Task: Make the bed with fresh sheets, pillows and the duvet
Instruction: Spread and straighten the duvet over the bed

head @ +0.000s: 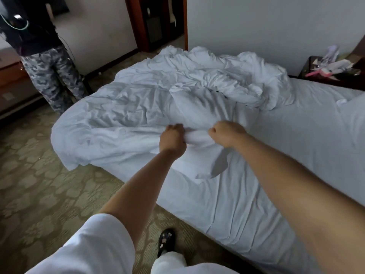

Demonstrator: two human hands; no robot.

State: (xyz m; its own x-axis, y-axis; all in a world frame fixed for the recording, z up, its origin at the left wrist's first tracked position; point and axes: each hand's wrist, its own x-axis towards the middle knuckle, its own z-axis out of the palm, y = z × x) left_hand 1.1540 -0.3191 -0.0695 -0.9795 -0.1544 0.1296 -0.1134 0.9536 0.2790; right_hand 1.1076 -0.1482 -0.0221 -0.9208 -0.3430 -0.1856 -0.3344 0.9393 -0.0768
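Note:
A crumpled white duvet [138, 99] lies bunched over the far and left part of the bed. Its near edge hangs off the bed's left corner. The mattress is covered by a white sheet [246, 204], smooth on the right and near side. My left hand [172, 138] grips a fold of the duvet's near edge. My right hand [227, 135] grips the same gathered fold a little to the right. Both fists are curled round the fabric. A white pillow [353, 115] shows at the right edge.
Another person in camouflage trousers [53, 76] stands at the bed's far left corner. A dark nightstand [331, 74] with pink and white items sits at the back right. Patterned carpet [39, 175] lies left of the bed. My shoe [166, 242] is near the bed's side.

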